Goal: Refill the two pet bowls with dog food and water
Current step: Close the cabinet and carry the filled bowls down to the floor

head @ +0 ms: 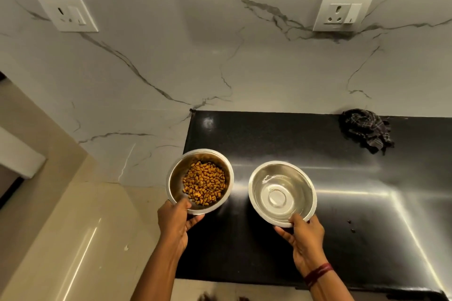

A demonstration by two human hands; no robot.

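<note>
Over the near left end of a black counter [330,190], two steel bowls are held side by side, a little apart. One bowl [176,178] carries a heap of brown dog food [204,183] across its bottom; it hangs at the counter's left edge, partly out over the beige floor [61,239]. Its near rim is pinched by the left hand [175,221], thumb lying inside the rim just beside the kibble, the other fingers curled closed underneath. A second bowl [259,188] holds clear water [281,193] and sits above the counter top; whether it rests on the surface or is lifted off it cannot be told. On its near rim the right hand [307,234] closes the same way, thumb over the edge and fingers wrapped below. That wrist wears a red thread band [318,273]. Well apart, at the back of the counter against the marble wall [220,56], lies a crumpled dark checked cloth [365,133].
</note>
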